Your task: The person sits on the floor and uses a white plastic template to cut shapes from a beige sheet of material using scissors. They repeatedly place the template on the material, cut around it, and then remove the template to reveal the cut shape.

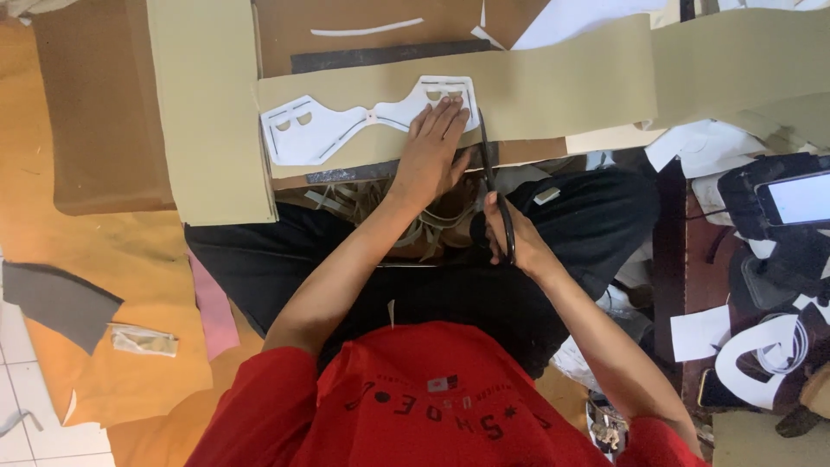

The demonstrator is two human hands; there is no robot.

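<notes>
Scissors (494, 186) handles hidden in right hand (510, 238); blade tips indistinct.

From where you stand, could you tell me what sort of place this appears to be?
Probably a small craft workshop for cutting patterns, perhaps for footwear. The left hand presses a white template onto a tan sheet, the right hand works scissors, and offcuts lie on the floor.

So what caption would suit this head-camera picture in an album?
Left hand pins a white template on a tan strip; right hand works black scissors.
</notes>
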